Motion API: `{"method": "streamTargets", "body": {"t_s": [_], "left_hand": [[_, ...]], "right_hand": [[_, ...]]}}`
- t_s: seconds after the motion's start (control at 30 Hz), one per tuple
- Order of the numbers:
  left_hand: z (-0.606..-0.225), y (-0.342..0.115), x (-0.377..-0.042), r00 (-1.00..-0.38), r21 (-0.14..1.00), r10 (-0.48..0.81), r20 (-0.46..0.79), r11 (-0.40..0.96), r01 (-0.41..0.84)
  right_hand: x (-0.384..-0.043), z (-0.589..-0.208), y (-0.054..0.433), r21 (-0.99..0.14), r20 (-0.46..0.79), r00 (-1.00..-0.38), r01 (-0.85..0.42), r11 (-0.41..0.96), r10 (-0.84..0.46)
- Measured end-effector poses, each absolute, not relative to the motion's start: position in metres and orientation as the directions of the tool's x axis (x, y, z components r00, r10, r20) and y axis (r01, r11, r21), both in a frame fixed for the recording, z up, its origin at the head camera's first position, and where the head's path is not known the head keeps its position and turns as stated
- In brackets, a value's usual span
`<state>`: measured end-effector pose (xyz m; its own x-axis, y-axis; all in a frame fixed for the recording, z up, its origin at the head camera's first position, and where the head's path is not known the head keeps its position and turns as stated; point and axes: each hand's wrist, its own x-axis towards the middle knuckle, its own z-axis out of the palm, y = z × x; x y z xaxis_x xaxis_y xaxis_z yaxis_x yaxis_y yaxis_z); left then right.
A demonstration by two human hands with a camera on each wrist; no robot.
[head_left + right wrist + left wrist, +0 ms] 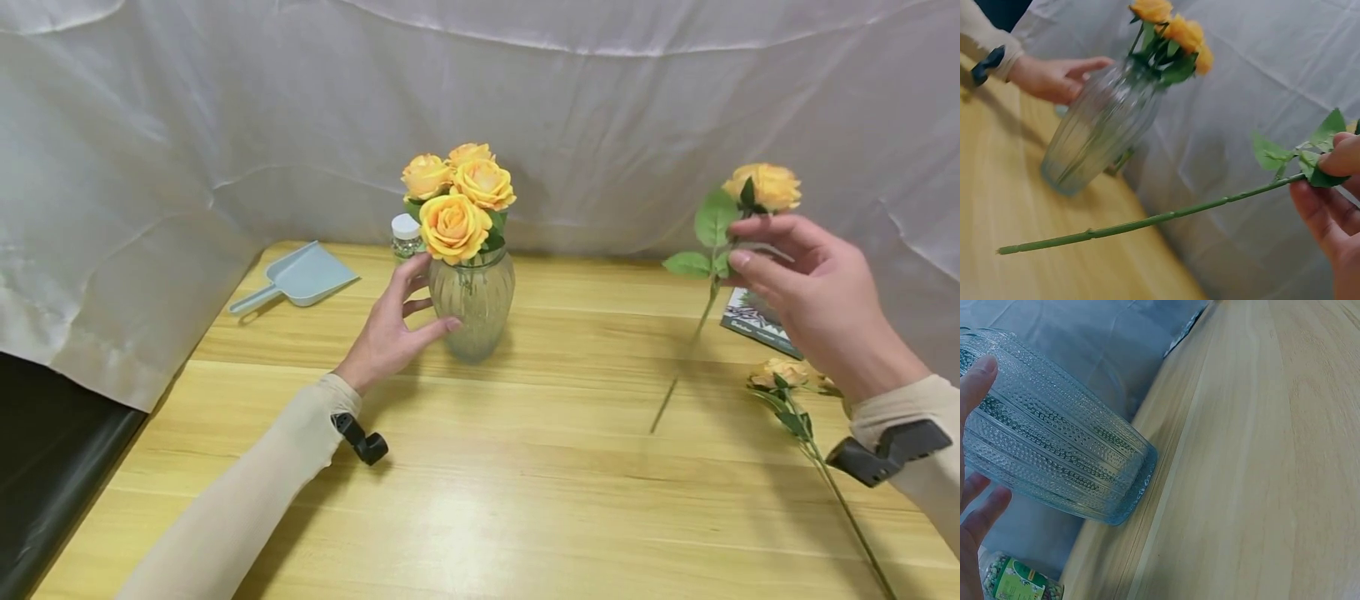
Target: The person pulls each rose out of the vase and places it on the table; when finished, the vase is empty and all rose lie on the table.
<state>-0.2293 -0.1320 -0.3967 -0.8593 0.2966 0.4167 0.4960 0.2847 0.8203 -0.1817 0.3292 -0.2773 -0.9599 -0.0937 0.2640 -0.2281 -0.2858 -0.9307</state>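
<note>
A ribbed glass vase (474, 312) stands upright on the table with several yellow roses (454, 227) in it. My left hand (390, 329) holds the vase from its left side, thumb on the front and fingers toward the back. Off to the right, my right hand (821, 279) pinches a single yellow rose (763, 187) by its upper stem, just under the bloom and beside the green leaves. That rose's bare stem (1160, 217) slants down to the left, above the table; in the right wrist view its cut end is apart from the vase.
More yellow roses (780, 375) lie on the table at right, below my right forearm. A dark printed card or box (761, 323) lies partly behind my right hand. A light blue dustpan (303, 277) sits at the back left. Behind the vase stands a white-lidded jar (406, 236).
</note>
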Motion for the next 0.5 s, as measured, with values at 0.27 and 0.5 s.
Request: {"method": "streamTargets", "body": {"t_s": [0.27, 0.5], "left_hand": [[-0.396, -0.131, -0.229, -0.856, 0.82, 0.299, 0.421, 0.28, 0.5], [-0.397, -0.132, -0.229, -0.863, 0.822, 0.296, 0.411, 0.291, 0.491]], "right_hand": [[-0.16, -0.306, 0.351, -0.945, 0.063, -0.99, -0.1, 0.312, -0.127], [-0.143, -0.339, 0.369, -0.797, -0.08, -0.979, -0.051, 0.602, -0.188]]}}
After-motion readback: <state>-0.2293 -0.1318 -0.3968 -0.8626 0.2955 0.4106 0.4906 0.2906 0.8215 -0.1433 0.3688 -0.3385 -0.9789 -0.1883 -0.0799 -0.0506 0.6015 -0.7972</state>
